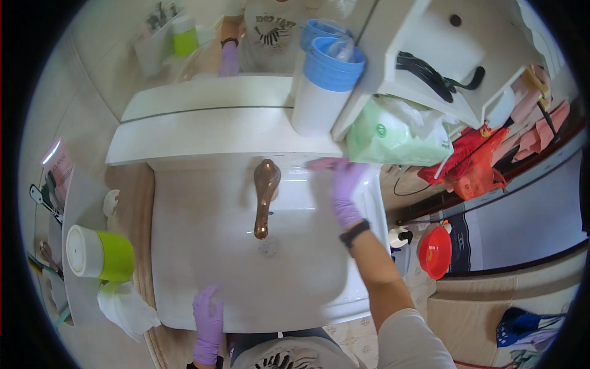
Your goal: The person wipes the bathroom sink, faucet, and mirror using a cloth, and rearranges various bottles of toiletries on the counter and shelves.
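Note:
My right hand (348, 184), in a purple glove, reaches to the back right corner of the white sink (203, 258). It presses a flat pink cloth (324, 163) on the rim; the cloth is partly covered by the fingers and slightly blurred. Over the front left edge of the basin is my left hand (209, 320), gloved in purple too, with its fingers loosely apart and nothing in it. A bronze-coloured faucet (266, 197) stands at the back middle, above the drain (267, 247).
A white ledge (221, 138) and mirror run behind the sink. White and blue cups (326, 86) and a green tissue pack (396, 132) sit back right. A green and white container (101, 253) stands left, beside a white cloth (126, 307). Further right is a red basin (435, 252).

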A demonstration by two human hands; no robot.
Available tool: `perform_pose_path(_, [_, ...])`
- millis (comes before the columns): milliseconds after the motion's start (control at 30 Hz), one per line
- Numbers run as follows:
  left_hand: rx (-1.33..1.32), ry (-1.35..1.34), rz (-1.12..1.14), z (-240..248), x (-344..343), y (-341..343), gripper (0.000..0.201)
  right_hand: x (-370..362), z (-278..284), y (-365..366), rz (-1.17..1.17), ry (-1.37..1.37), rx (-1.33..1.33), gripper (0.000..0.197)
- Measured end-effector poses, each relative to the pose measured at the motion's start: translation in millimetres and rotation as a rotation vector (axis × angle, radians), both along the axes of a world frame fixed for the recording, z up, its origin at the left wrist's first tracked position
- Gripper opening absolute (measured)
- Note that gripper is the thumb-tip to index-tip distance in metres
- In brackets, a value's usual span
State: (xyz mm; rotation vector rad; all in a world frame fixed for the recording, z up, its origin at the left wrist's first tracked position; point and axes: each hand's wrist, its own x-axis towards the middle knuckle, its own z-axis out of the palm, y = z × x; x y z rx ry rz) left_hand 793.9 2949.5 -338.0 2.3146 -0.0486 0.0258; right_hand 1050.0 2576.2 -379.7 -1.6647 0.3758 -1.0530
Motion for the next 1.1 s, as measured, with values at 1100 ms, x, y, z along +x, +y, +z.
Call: perform_pose_path(1100, [-1.496,0.720,-0.180,-0.4,92.5,4.3,0.029,-229.3,108.4,229.2,1.095,0.585,0.402,0.043])
